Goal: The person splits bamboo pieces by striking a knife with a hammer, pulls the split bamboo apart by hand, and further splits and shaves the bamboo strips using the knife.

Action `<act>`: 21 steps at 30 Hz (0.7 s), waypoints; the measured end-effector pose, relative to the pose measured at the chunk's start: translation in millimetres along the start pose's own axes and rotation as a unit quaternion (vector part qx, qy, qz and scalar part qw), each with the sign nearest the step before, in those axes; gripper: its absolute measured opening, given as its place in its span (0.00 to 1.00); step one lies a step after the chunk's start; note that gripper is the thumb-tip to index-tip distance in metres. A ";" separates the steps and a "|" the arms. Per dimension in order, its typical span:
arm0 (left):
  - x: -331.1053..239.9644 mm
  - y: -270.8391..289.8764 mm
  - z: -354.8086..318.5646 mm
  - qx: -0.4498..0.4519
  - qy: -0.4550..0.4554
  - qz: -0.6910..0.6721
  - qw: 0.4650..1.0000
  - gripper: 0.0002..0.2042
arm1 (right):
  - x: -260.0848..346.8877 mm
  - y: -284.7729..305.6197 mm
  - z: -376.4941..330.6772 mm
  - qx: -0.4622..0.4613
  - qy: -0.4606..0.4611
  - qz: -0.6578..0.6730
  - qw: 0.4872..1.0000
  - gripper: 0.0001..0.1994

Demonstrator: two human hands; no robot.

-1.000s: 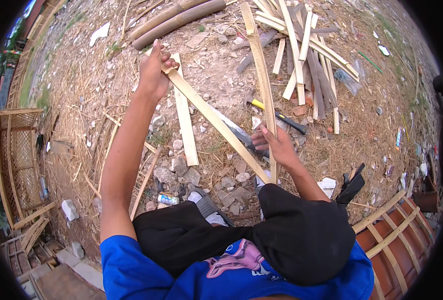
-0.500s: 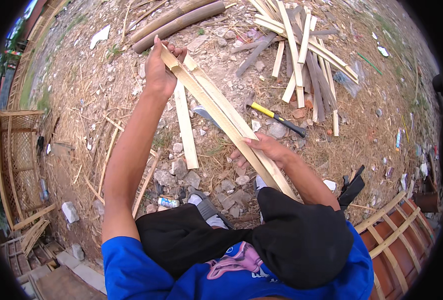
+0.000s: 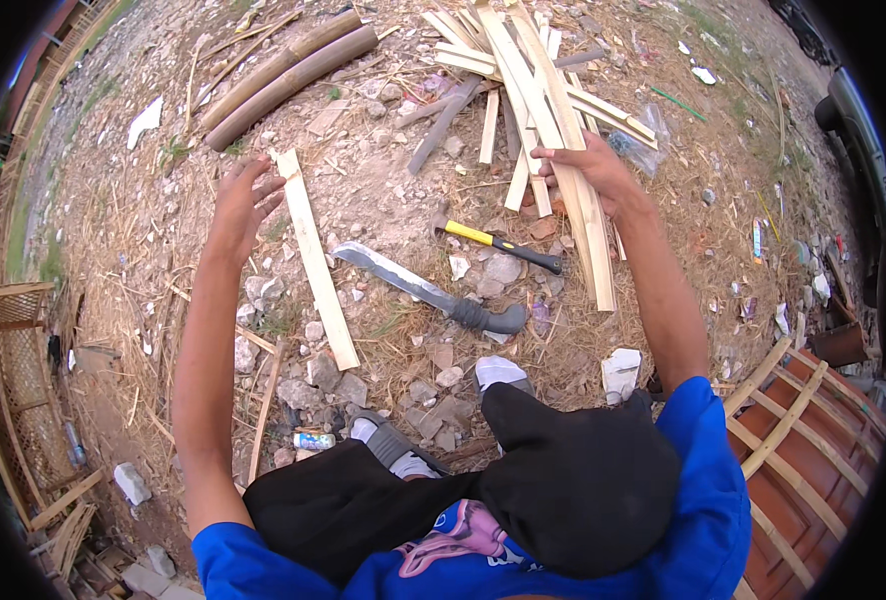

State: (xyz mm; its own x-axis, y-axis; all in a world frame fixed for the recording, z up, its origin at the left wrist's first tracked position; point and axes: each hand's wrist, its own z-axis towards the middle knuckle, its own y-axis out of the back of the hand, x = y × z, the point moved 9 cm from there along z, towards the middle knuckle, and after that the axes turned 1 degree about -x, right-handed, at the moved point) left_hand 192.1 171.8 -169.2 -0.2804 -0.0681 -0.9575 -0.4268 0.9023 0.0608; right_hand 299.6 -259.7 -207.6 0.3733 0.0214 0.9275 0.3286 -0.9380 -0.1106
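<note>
My right hand (image 3: 603,178) grips two pale bamboo strips (image 3: 575,225) over the heap of strips, its thumb across their front face. Their lower ends point back toward my knee. My left hand (image 3: 241,205) is open, fingers spread and holding nothing, beside the top end of a single bamboo strip (image 3: 320,265). Whether the fingertips touch that strip I cannot tell. A machete (image 3: 393,272) with a dark wrapped handle lies on the ground between my hands. Just beyond it lies a hammer (image 3: 498,243) with a yellow and black handle.
A pile of bamboo strips (image 3: 490,125) lies ahead, and two round bamboo poles (image 3: 293,85) lie far left. Stones (image 3: 448,415) and a can (image 3: 314,440) are near my feet. A lattice frame (image 3: 28,370) stands left; a slatted wooden frame (image 3: 803,430) is at right.
My left hand has let go of the bamboo strips and moved left. My right hand has carried them forward and right to the pile. The machete has come into full sight.
</note>
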 end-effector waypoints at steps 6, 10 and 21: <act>59.0 27.9 13.6 0.058 0.037 0.271 0.960 0.16 | 34.1 62.9 94.7 -0.068 0.054 -0.131 0.988 0.17; 127.8 33.0 9.4 0.176 -0.053 0.468 0.865 0.16 | 6.9 96.7 130.7 -0.136 0.020 -0.213 0.967 0.15; 230.2 51.4 -47.3 0.177 0.072 0.638 0.746 0.33 | 25.5 111.6 118.3 -0.284 0.141 -0.414 0.853 0.34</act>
State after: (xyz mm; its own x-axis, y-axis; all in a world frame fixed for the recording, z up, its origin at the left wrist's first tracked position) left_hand 64.9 182.4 -373.1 -0.3643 0.9204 -0.1418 0.5130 0.3254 0.7943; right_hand 448.4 -322.9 -238.6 -0.0328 0.7491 0.6616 -0.1259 -0.6598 0.7408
